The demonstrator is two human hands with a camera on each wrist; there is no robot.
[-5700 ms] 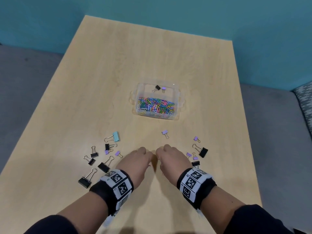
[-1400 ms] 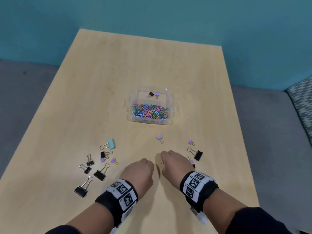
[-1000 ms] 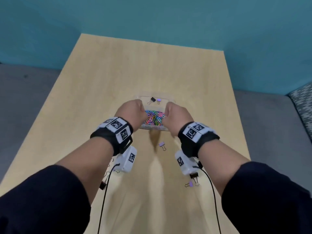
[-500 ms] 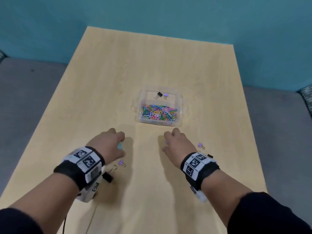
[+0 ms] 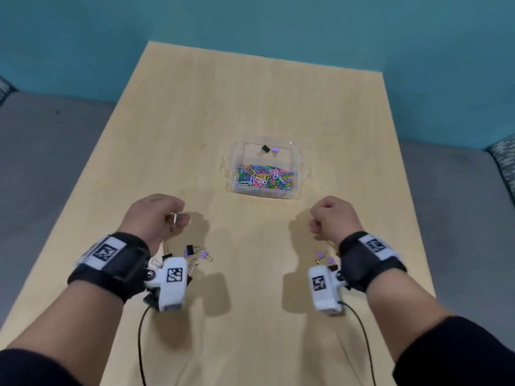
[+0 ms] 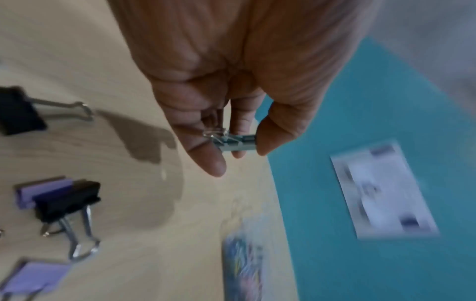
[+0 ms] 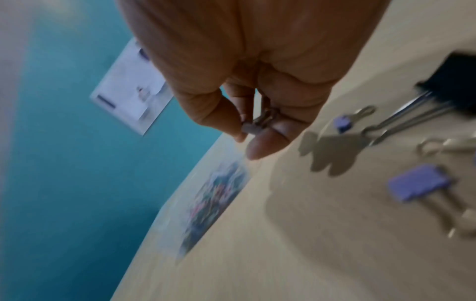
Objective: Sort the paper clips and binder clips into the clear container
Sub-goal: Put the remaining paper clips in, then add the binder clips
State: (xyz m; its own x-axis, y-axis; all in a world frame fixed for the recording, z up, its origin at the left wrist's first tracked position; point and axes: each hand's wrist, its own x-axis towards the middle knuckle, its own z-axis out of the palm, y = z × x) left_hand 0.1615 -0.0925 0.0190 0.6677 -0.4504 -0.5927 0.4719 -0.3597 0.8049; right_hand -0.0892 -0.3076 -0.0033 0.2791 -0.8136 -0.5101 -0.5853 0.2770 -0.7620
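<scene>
The clear container (image 5: 298, 162) sits mid-table with coloured paper clips (image 5: 263, 179) in its near compartment. A black binder clip (image 5: 265, 148) and a purple one (image 5: 275, 149) lie in its far compartment. My left hand (image 5: 178, 218) hovers left of and nearer than the container and pinches a light blue binder clip (image 6: 237, 143) between thumb and fingers. My right hand (image 5: 315, 227) hovers on the right at the same distance and pinches a small purple binder clip (image 7: 253, 127). In the head view the fingers hide most of each held clip.
Loose black binder clips (image 5: 190, 249) and a purple clip (image 5: 204, 255) lie on the wooden table (image 5: 250, 93) under my left wrist. Small purple clips (image 5: 320, 255) and a black one (image 7: 453, 81) lie under my right wrist. A teal wall stands behind the table.
Half a second ago both hands were low over the loose clips on the table. Now each is raised with a clip pinched in it.
</scene>
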